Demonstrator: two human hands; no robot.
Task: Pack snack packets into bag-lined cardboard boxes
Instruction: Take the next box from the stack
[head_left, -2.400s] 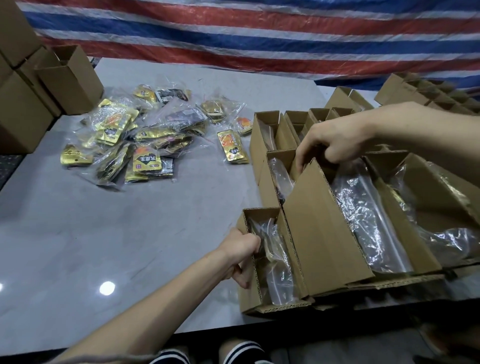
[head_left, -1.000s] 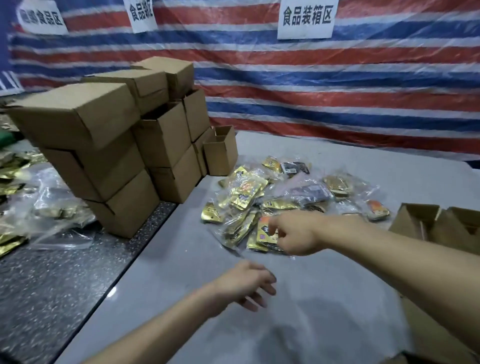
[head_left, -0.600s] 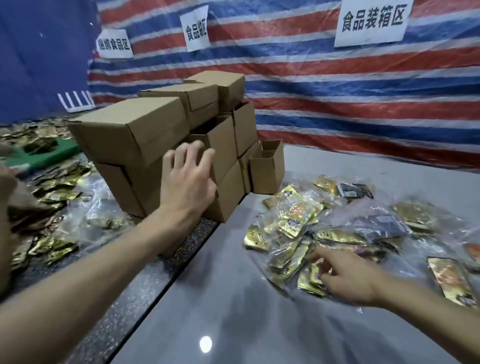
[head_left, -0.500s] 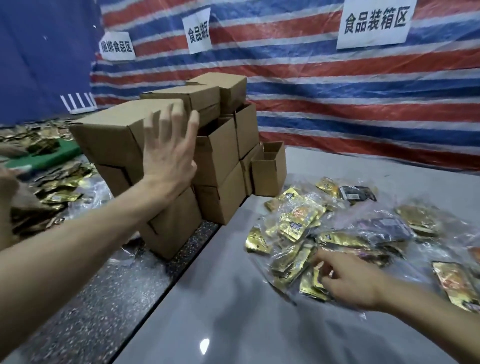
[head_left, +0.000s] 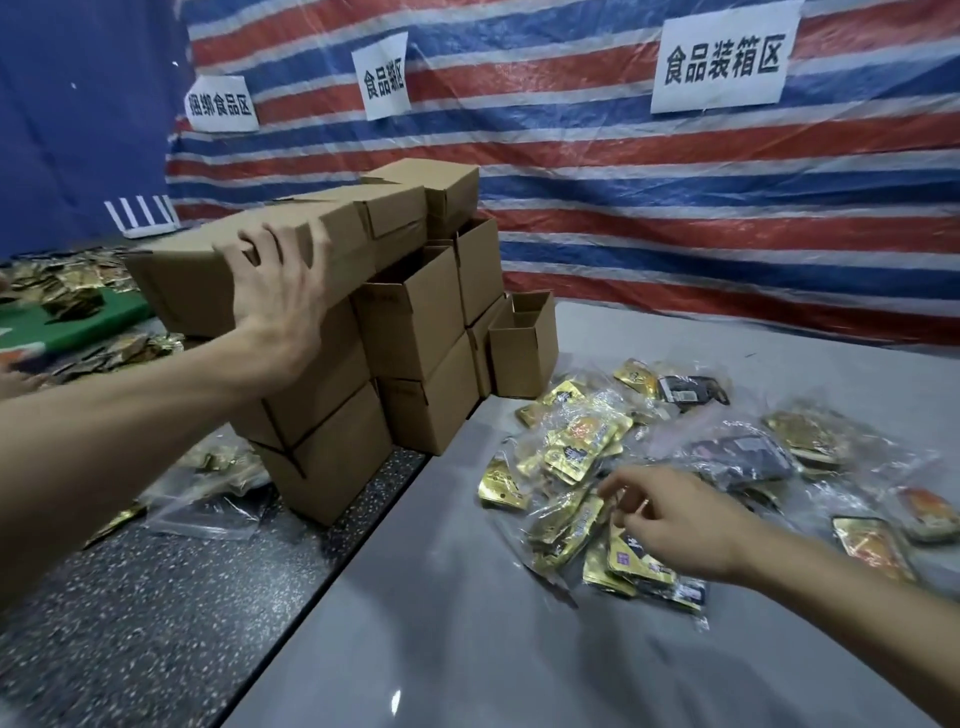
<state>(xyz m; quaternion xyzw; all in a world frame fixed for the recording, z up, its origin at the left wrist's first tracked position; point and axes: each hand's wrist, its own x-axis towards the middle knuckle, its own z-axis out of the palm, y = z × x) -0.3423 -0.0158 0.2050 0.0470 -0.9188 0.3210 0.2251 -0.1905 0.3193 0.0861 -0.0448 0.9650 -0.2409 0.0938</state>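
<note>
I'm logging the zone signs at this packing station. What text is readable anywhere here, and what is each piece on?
"食品装箱区": on the right paper sign, fixed to the striped tarp.
"捆绑食品区": on the left paper sign.
"食品", a creased character I cannot read, then "区": on the middle paper sign.
Print on the snack packets: too blurred to read.
No readable print on the cardboard boxes.
</note>
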